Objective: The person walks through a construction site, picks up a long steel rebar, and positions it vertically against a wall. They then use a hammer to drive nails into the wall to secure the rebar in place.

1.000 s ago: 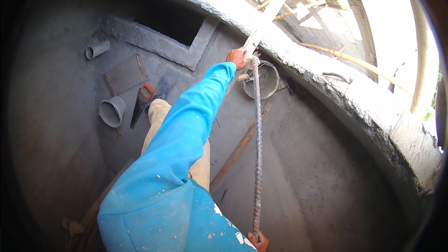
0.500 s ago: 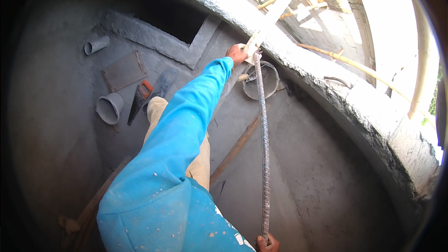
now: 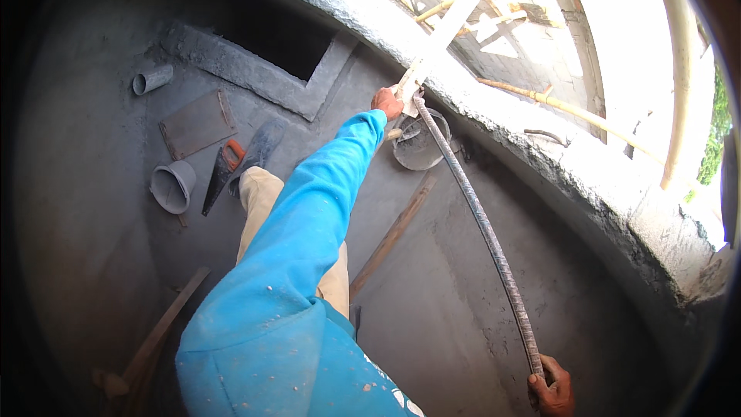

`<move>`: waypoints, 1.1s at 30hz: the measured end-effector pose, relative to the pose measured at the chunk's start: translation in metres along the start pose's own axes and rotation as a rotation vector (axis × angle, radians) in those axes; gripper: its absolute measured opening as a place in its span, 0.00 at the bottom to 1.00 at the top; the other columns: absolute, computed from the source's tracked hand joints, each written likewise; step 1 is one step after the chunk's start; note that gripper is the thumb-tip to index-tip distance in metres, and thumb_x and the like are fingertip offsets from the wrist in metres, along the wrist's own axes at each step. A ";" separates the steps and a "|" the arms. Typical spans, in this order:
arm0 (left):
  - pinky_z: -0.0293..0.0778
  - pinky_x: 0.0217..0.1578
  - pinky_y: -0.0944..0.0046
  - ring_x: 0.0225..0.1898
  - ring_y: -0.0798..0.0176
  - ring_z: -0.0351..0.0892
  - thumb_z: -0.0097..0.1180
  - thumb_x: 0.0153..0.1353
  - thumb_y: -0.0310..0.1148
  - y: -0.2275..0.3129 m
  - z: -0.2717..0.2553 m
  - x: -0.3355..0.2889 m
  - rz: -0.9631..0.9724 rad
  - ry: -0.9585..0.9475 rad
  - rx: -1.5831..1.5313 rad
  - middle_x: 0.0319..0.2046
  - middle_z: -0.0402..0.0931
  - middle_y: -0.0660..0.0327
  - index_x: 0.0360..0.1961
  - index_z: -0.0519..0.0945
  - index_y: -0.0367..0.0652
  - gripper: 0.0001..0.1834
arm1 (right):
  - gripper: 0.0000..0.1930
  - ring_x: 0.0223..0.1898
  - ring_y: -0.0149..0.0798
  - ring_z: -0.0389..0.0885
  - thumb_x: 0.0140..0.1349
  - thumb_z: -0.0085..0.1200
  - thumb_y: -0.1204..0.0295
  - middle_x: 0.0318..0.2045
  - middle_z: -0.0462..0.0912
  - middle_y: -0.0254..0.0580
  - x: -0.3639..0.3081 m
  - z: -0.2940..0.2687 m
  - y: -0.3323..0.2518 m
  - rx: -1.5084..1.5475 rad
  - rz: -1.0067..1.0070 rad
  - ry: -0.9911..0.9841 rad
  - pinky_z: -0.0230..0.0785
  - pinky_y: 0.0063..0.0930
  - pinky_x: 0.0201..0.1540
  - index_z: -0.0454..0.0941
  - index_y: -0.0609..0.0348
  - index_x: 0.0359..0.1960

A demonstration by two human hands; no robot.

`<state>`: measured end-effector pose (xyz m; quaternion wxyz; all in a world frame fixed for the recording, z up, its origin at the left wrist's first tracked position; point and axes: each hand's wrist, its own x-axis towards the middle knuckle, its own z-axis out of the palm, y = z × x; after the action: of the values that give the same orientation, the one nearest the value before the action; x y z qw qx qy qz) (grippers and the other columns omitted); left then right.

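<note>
My left hand (image 3: 388,103), at the end of a stretched-out blue sleeve, is closed around the near end of a pale wooden board (image 3: 441,37) that lies across the concrete ledge. Low on the right, my right hand (image 3: 553,386) wraps round the lower end of a long ribbed steel bar (image 3: 486,225). The bar slants up and left, and its upper tip is at the board's near end, just right of my left hand. Whether the tip touches the board is hard to make out.
A rough concrete ledge (image 3: 540,150) crosses the right side. Below the board sits a round bucket (image 3: 421,144) with grey mortar. Around my legs lie a handsaw (image 3: 221,174), a small bucket (image 3: 173,187), a flat panel (image 3: 197,125), a pipe piece (image 3: 153,79) and a wooden strip (image 3: 394,235). A dark rectangular opening (image 3: 270,38) lies ahead.
My right hand has swung right and slightly up with the bar's lower end, so the bar now slants. My left hand stays on the board's end. The whole view has shifted slightly.
</note>
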<state>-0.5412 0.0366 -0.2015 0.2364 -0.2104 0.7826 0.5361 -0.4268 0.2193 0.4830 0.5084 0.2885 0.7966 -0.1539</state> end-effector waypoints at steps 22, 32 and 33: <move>0.73 0.49 0.51 0.44 0.41 0.78 0.57 0.48 0.36 0.000 0.017 -0.004 -0.088 0.064 -0.142 0.39 0.80 0.44 0.46 0.80 0.41 0.22 | 0.24 0.22 0.26 0.66 0.66 0.50 0.59 0.24 0.72 0.30 0.008 -0.025 -0.037 -0.278 -0.099 0.036 0.59 0.23 0.24 0.73 0.65 0.57; 0.72 0.52 0.59 0.49 0.52 0.80 0.59 0.52 0.35 -0.010 0.006 -0.001 -0.102 0.019 -0.286 0.45 0.81 0.50 0.51 0.79 0.41 0.24 | 0.22 0.23 0.30 0.70 0.65 0.51 0.64 0.24 0.75 0.42 -0.010 0.145 0.013 -0.274 0.079 0.078 0.64 0.30 0.25 0.72 0.61 0.58; 0.72 0.53 0.62 0.48 0.56 0.81 0.61 0.51 0.36 -0.012 0.004 0.000 -0.117 0.011 -0.309 0.46 0.81 0.53 0.52 0.79 0.40 0.25 | 0.22 0.21 0.32 0.70 0.65 0.51 0.63 0.23 0.75 0.43 -0.008 0.167 0.019 -0.242 -0.060 0.156 0.65 0.30 0.25 0.72 0.60 0.59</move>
<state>-0.5333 0.0362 -0.2113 0.2277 -0.2927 0.6785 0.6341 -0.2926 0.1419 0.4184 0.4713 0.2123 0.8546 -0.0492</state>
